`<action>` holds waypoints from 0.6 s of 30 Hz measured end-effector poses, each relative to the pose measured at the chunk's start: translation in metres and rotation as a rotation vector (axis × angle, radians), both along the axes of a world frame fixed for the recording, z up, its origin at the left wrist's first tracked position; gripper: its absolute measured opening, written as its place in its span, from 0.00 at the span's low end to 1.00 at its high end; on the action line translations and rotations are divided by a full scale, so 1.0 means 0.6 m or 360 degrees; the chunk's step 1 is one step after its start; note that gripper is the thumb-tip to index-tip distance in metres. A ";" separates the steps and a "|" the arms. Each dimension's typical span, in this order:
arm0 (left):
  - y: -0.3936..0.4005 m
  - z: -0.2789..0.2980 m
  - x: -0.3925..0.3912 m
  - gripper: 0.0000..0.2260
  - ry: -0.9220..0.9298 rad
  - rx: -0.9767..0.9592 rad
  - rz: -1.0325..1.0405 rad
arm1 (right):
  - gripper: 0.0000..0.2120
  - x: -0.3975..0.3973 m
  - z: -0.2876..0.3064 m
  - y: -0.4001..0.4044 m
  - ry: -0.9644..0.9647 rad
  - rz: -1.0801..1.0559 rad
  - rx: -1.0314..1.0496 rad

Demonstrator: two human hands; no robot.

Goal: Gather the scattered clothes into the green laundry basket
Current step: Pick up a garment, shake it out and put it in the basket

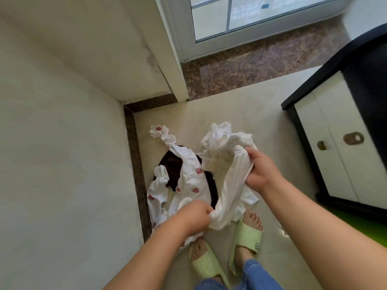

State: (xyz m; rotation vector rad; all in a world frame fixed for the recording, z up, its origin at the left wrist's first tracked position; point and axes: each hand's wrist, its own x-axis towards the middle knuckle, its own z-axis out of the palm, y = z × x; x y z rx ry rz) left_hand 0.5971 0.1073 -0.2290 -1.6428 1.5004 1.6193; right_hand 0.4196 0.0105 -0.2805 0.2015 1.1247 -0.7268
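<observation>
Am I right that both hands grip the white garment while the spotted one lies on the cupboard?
Not quite. Both hands, left hand and right hand, do grip the white garment, but the head view shows the spotted garment lying on the floor, not on the cupboard.

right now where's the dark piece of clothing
In the head view it lies on the floor at centre, by the left wall's dark skirting, mostly hidden under the white garment with pink spots; the dark garment shows just left of the held white cloth.
</observation>
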 end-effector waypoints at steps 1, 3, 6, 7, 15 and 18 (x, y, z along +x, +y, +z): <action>0.006 -0.006 0.005 0.13 -0.0079 -0.0046 0.0247 | 0.20 -0.001 0.022 0.006 -0.0091 0.0011 -0.0034; 0.006 -0.006 0.004 0.14 0.0022 -0.0016 0.1051 | 0.21 -0.008 0.075 0.024 -0.0276 0.0144 -0.0112; -0.013 -0.007 -0.002 0.19 0.0588 0.0455 0.2042 | 0.18 -0.007 0.137 0.069 -0.0464 0.0636 -0.0255; -0.022 -0.004 -0.010 0.26 0.0773 0.0566 0.2159 | 0.17 -0.003 0.152 0.090 -0.0459 0.0868 -0.0315; -0.003 0.074 -0.033 0.17 0.0991 0.0261 0.2656 | 0.18 0.002 0.167 0.249 0.0546 0.2341 -0.0745; 0.027 0.127 0.007 0.11 0.1177 0.0005 0.2904 | 0.24 -0.043 0.155 0.286 0.0633 0.1696 -0.0519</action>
